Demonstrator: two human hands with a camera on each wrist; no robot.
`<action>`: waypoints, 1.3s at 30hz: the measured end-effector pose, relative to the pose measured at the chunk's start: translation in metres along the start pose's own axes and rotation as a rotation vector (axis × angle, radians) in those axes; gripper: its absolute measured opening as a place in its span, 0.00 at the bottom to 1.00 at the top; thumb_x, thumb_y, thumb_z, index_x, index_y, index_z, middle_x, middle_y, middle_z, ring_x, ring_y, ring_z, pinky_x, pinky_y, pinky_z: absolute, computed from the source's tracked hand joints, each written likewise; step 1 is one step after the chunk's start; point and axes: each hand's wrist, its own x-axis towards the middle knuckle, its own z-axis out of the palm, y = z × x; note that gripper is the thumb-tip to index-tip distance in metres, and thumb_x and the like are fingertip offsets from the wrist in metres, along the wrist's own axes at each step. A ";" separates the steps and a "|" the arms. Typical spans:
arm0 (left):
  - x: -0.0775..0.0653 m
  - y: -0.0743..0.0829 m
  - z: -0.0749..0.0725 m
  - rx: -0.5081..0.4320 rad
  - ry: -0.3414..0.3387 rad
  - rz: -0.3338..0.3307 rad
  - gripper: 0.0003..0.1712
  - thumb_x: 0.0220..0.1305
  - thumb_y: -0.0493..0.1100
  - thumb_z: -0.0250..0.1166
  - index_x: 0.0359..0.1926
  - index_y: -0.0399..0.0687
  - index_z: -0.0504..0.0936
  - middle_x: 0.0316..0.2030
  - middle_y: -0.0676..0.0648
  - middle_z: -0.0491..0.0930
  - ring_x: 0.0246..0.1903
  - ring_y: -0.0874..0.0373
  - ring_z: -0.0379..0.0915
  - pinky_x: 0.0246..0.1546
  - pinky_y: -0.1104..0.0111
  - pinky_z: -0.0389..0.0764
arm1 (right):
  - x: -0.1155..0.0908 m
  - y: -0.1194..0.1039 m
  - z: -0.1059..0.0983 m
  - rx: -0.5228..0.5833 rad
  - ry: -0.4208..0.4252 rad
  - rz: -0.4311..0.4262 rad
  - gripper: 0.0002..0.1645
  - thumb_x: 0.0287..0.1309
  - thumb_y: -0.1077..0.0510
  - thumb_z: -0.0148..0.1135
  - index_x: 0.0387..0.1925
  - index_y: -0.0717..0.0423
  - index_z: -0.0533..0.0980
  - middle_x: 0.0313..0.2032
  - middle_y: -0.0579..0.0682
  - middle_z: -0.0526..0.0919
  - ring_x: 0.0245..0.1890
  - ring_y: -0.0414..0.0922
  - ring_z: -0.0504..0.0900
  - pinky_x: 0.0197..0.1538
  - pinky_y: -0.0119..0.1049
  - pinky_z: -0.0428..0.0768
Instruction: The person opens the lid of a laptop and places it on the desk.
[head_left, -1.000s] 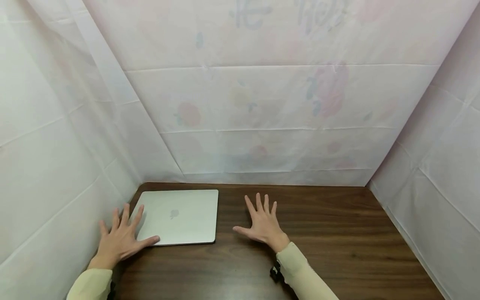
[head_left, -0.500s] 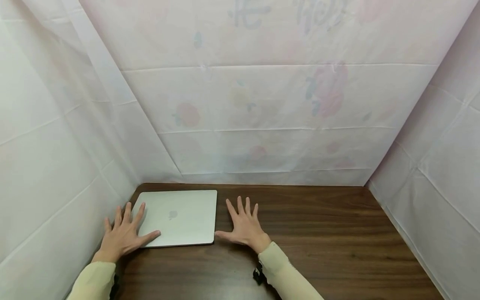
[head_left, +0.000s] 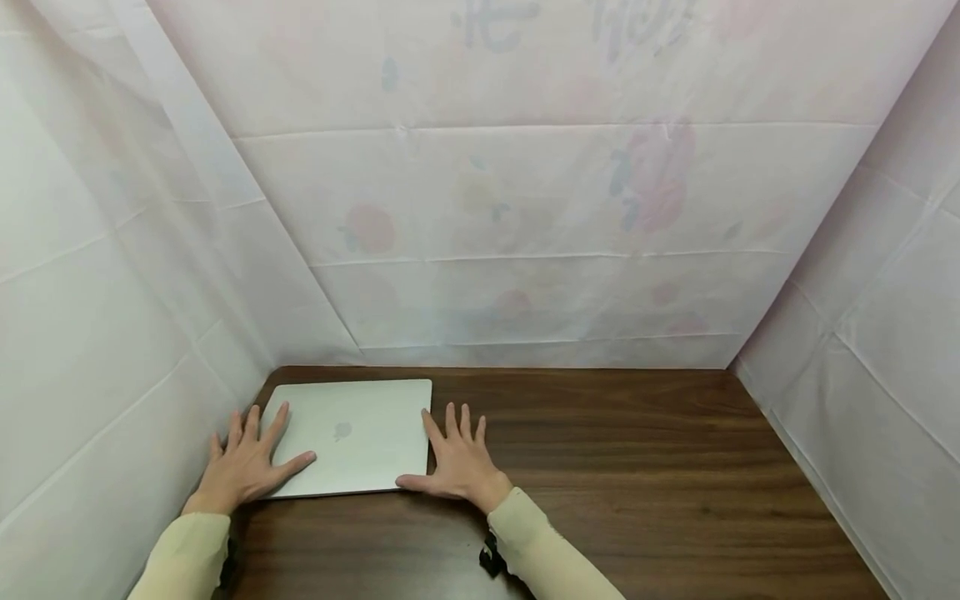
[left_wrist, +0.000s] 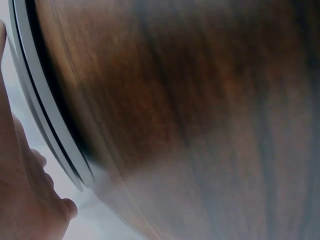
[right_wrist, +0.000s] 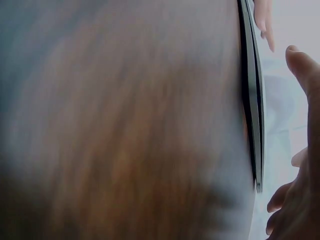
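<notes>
A closed silver laptop (head_left: pixel 360 433) with an apple logo lies flat at the far left of the wooden table. My left hand (head_left: pixel 243 467) is at its left side, fingers spread and straight, the thumb overlapping the lid near the front left corner. Over the front right corner is my right hand (head_left: pixel 457 462), also spread wide, with thumb tip and index fingertip at the laptop's right part. The left wrist view shows the laptop's thin edge (left_wrist: pixel 55 110) beside the left hand (left_wrist: pixel 25 185). In the right wrist view the right hand (right_wrist: pixel 300 165) hovers beside the laptop edge (right_wrist: pixel 253 100).
The dark wood-grain table (head_left: pixel 637 475) extends to the right. White cloth with faint fruit prints (head_left: pixel 510 200) hangs along the back, and more white cloth (head_left: pixel 112 333) borders the left side. Another cloth wall (head_left: pixel 892 317) stands at the right.
My right hand has moved left across the table to the laptop's right edge. The left hand has shifted only slightly, and the laptop stays closed in about the same place.
</notes>
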 end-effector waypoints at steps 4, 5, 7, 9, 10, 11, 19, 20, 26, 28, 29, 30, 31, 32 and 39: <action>0.001 -0.004 0.000 -0.002 -0.024 -0.016 0.62 0.64 0.80 0.52 0.84 0.57 0.36 0.75 0.16 0.42 0.75 0.17 0.30 0.60 0.18 0.35 | 0.002 -0.008 0.005 -0.023 -0.019 -0.009 0.69 0.52 0.10 0.47 0.84 0.40 0.42 0.80 0.69 0.44 0.80 0.71 0.40 0.74 0.76 0.45; 0.002 -0.004 0.000 -0.003 -0.028 -0.016 0.62 0.64 0.80 0.52 0.84 0.57 0.36 0.75 0.17 0.42 0.74 0.17 0.30 0.60 0.18 0.35 | 0.002 -0.010 0.007 -0.031 -0.023 -0.008 0.69 0.52 0.10 0.47 0.84 0.40 0.42 0.80 0.69 0.44 0.80 0.71 0.40 0.74 0.76 0.46; 0.003 -0.004 0.000 -0.005 -0.029 -0.010 0.60 0.65 0.80 0.52 0.84 0.58 0.38 0.76 0.18 0.42 0.74 0.16 0.30 0.60 0.18 0.36 | 0.004 -0.011 0.009 -0.052 -0.027 -0.001 0.70 0.51 0.10 0.48 0.84 0.40 0.41 0.80 0.69 0.45 0.80 0.70 0.41 0.74 0.75 0.46; 0.004 -0.004 0.000 -0.010 -0.031 -0.004 0.59 0.65 0.80 0.52 0.84 0.59 0.39 0.76 0.20 0.42 0.74 0.15 0.31 0.60 0.18 0.36 | 0.005 -0.013 0.011 -0.068 -0.032 0.007 0.71 0.49 0.09 0.48 0.84 0.39 0.41 0.80 0.68 0.45 0.80 0.70 0.41 0.74 0.75 0.46; 0.004 -0.004 -0.001 -0.013 -0.030 0.000 0.59 0.66 0.79 0.52 0.84 0.58 0.40 0.77 0.20 0.42 0.73 0.15 0.31 0.59 0.17 0.37 | 0.006 -0.013 0.011 -0.074 -0.037 0.012 0.72 0.49 0.09 0.49 0.84 0.39 0.41 0.80 0.68 0.45 0.80 0.69 0.41 0.74 0.75 0.46; 0.004 -0.004 -0.001 -0.012 -0.034 -0.001 0.58 0.66 0.80 0.52 0.84 0.59 0.41 0.77 0.21 0.42 0.74 0.15 0.30 0.59 0.17 0.37 | 0.006 -0.013 0.011 -0.077 -0.045 0.017 0.72 0.48 0.09 0.49 0.84 0.38 0.40 0.81 0.67 0.44 0.81 0.69 0.40 0.75 0.74 0.46; 0.005 -0.005 0.002 -0.043 -0.081 -0.025 0.59 0.66 0.79 0.51 0.84 0.58 0.38 0.75 0.16 0.41 0.73 0.14 0.30 0.59 0.17 0.38 | 0.011 -0.015 0.016 -0.086 -0.105 0.030 0.74 0.46 0.08 0.52 0.84 0.37 0.38 0.81 0.66 0.42 0.81 0.67 0.39 0.75 0.74 0.45; 0.005 -0.005 0.002 -0.047 -0.088 -0.029 0.59 0.66 0.79 0.51 0.84 0.58 0.37 0.74 0.15 0.41 0.72 0.13 0.31 0.59 0.17 0.39 | 0.012 -0.015 0.016 -0.090 -0.108 0.031 0.74 0.45 0.08 0.53 0.84 0.37 0.39 0.81 0.66 0.42 0.81 0.68 0.39 0.75 0.74 0.45; 0.006 -0.005 0.002 -0.076 -0.115 -0.032 0.59 0.67 0.78 0.51 0.84 0.58 0.38 0.74 0.15 0.40 0.72 0.12 0.31 0.59 0.17 0.40 | 0.015 -0.016 0.014 -0.119 -0.121 0.038 0.75 0.44 0.09 0.54 0.84 0.37 0.40 0.81 0.66 0.44 0.81 0.67 0.41 0.75 0.74 0.46; 0.006 -0.005 0.002 -0.076 -0.117 -0.025 0.58 0.66 0.78 0.52 0.84 0.59 0.39 0.74 0.16 0.41 0.72 0.11 0.31 0.59 0.17 0.40 | 0.016 -0.016 0.014 -0.121 -0.123 0.038 0.75 0.44 0.09 0.55 0.84 0.37 0.40 0.81 0.65 0.44 0.81 0.67 0.41 0.75 0.74 0.46; 0.006 -0.005 0.001 -0.075 -0.118 -0.022 0.58 0.66 0.78 0.53 0.84 0.59 0.39 0.74 0.16 0.41 0.72 0.11 0.31 0.59 0.17 0.40 | 0.016 -0.016 0.014 -0.123 -0.124 0.037 0.75 0.44 0.09 0.55 0.84 0.37 0.40 0.81 0.65 0.43 0.81 0.67 0.41 0.75 0.74 0.46; 0.007 -0.006 0.001 -0.073 -0.119 -0.018 0.58 0.66 0.78 0.53 0.84 0.59 0.40 0.74 0.16 0.41 0.71 0.11 0.31 0.58 0.17 0.41 | 0.016 -0.016 0.014 -0.126 -0.125 0.036 0.75 0.44 0.09 0.55 0.84 0.36 0.40 0.81 0.65 0.43 0.81 0.67 0.41 0.75 0.74 0.46; 0.007 -0.006 0.001 -0.069 -0.123 -0.017 0.58 0.65 0.78 0.54 0.84 0.60 0.41 0.75 0.16 0.42 0.71 0.11 0.32 0.58 0.17 0.41 | 0.017 -0.017 0.014 -0.125 -0.125 0.035 0.75 0.44 0.09 0.55 0.84 0.36 0.40 0.81 0.65 0.43 0.81 0.67 0.41 0.75 0.74 0.46; 0.007 -0.006 0.001 -0.070 -0.127 -0.015 0.58 0.65 0.78 0.54 0.84 0.59 0.42 0.74 0.16 0.42 0.71 0.11 0.32 0.58 0.16 0.41 | 0.017 -0.017 0.014 -0.123 -0.125 0.033 0.75 0.44 0.09 0.56 0.84 0.36 0.41 0.82 0.64 0.43 0.81 0.67 0.41 0.74 0.75 0.46; 0.006 -0.005 -0.001 -0.082 -0.133 -0.009 0.59 0.63 0.77 0.57 0.84 0.58 0.44 0.75 0.17 0.42 0.71 0.11 0.32 0.58 0.16 0.41 | 0.017 -0.015 0.014 -0.120 -0.125 0.024 0.74 0.44 0.09 0.55 0.84 0.36 0.41 0.82 0.63 0.43 0.81 0.68 0.41 0.74 0.76 0.46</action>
